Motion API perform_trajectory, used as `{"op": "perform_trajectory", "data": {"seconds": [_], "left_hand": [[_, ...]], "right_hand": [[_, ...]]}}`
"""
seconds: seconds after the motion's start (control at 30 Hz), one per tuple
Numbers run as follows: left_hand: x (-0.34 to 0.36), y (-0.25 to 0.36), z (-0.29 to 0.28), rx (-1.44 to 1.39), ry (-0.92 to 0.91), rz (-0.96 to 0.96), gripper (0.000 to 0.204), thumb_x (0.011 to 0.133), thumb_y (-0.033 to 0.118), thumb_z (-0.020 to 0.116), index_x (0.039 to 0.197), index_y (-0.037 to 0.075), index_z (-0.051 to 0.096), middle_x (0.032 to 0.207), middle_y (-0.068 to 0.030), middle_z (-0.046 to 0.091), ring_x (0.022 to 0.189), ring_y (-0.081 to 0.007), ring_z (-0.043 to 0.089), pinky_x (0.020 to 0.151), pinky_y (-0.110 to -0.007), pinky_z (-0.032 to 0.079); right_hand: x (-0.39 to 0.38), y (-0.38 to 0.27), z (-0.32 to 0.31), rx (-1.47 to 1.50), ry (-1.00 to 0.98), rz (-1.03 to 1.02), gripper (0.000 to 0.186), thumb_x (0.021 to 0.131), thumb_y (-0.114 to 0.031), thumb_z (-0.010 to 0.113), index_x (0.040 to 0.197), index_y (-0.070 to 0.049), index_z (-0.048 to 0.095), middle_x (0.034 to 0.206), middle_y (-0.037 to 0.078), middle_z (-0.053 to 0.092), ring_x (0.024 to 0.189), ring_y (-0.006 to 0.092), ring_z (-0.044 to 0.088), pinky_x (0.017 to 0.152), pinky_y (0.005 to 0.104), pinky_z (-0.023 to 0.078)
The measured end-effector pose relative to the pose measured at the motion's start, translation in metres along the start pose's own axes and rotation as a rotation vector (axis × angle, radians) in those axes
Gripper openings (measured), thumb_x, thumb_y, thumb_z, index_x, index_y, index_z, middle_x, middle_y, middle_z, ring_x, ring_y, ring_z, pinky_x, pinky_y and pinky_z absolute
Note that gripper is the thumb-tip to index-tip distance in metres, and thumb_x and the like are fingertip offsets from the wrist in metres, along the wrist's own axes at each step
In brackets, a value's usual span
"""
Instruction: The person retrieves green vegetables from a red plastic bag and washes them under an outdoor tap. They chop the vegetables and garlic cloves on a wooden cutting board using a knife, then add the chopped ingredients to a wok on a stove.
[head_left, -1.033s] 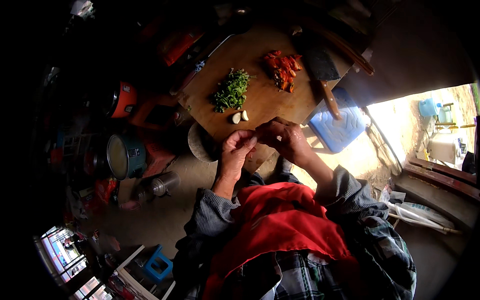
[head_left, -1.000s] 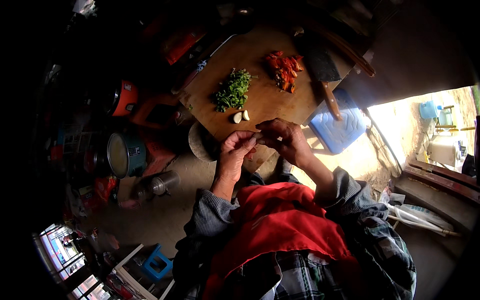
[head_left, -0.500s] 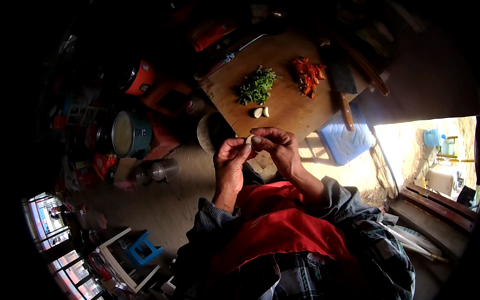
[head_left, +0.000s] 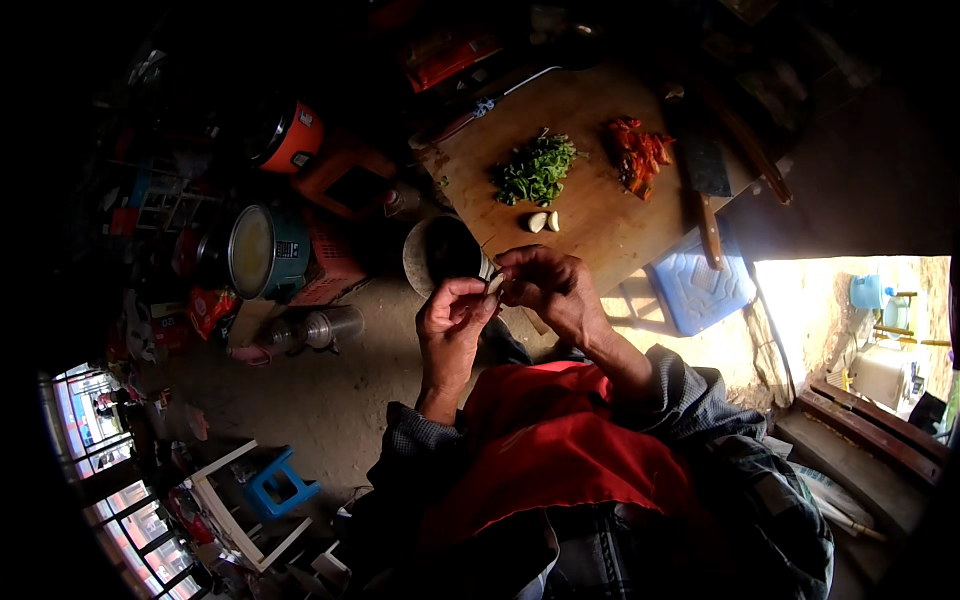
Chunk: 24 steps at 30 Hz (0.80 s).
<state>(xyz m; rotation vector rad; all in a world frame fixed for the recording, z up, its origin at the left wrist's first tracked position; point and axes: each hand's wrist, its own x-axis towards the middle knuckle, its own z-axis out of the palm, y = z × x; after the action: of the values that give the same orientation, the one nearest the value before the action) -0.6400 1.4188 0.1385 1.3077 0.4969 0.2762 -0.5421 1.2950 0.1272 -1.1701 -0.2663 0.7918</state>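
Just off the near edge of a wooden cutting board (head_left: 600, 235), both hands are raised close together with a garlic clove (head_left: 494, 284) between their fingertips. My left hand (head_left: 452, 335) pinches the clove from one side. My right hand (head_left: 555, 293) is closed at its other side, thumb and forefinger against it, and partly hides it. Two pale peeled garlic cloves (head_left: 545, 221) lie on the board. Beyond them is a heap of chopped green herbs (head_left: 540, 168), with chopped red peppers (head_left: 638, 158) to its right. A cleaver (head_left: 711, 235) with a wooden handle rests at the board's right side.
A dark-mouthed bucket (head_left: 418, 258) stands below the board's left corner. To the right is a blue plastic stool (head_left: 703, 282). At left are a green pot (head_left: 262, 252), a red crate (head_left: 330, 262) and an orange-red cooker (head_left: 292, 138). A small blue stool (head_left: 282, 485) stands lower left.
The view has shifted, so the board and its heaps appear farther right. My right fingertips have risen slightly, while both hands remain at the garlic clove.
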Motion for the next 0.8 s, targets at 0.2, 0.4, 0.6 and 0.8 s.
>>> {"op": "perform_trajectory", "data": {"seconds": [0.2,0.4,0.6,0.8], "left_hand": [[-0.0008,-0.0019,-0.0042,0.013,-0.008,-0.026,0.017,0.081,0.004,0.063,0.096,0.001,0.054,0.086,-0.0024,0.06,0.077,-0.0077,0.056,0.073,-0.021,0.046],[-0.0041,-0.0037,-0.0028,0.011,0.029,0.018,0.017,0.081,0.004,0.062,0.095,0.0,0.054,0.086,-0.0073,0.062,0.073,-0.013,0.06,0.071,-0.027,0.051],[-0.0049,0.0039,0.0004,-0.163,0.044,-0.111,0.013,0.083,0.007,0.06,0.094,0.002,0.054,0.08,-0.0065,0.062,0.069,-0.0124,0.061,0.067,-0.026,0.051],[-0.0046,-0.0046,-0.0071,-0.442,-0.01,-0.232,0.011,0.084,0.008,0.058,0.094,0.005,0.054,0.08,-0.0062,0.062,0.067,-0.0129,0.06,0.062,-0.027,0.051]], "right_hand": [[0.0,-0.0045,0.0048,0.01,-0.007,0.003,0.026,0.076,0.002,0.061,0.101,0.005,0.055,0.081,0.007,0.062,0.076,0.0118,0.06,0.069,0.0247,0.049],[-0.0027,-0.0083,0.0084,0.014,0.02,0.055,0.025,0.075,0.004,0.061,0.099,0.006,0.054,0.082,0.007,0.062,0.074,0.0131,0.062,0.068,0.0248,0.05],[-0.0024,-0.0093,0.0053,0.268,0.028,0.161,0.021,0.074,0.007,0.059,0.095,0.005,0.056,0.081,0.01,0.062,0.071,0.016,0.063,0.068,0.0267,0.053],[-0.0042,-0.0098,0.0043,0.342,0.015,0.218,0.02,0.074,0.007,0.059,0.094,0.005,0.057,0.081,0.011,0.062,0.068,0.0182,0.064,0.066,0.0297,0.055]]}}
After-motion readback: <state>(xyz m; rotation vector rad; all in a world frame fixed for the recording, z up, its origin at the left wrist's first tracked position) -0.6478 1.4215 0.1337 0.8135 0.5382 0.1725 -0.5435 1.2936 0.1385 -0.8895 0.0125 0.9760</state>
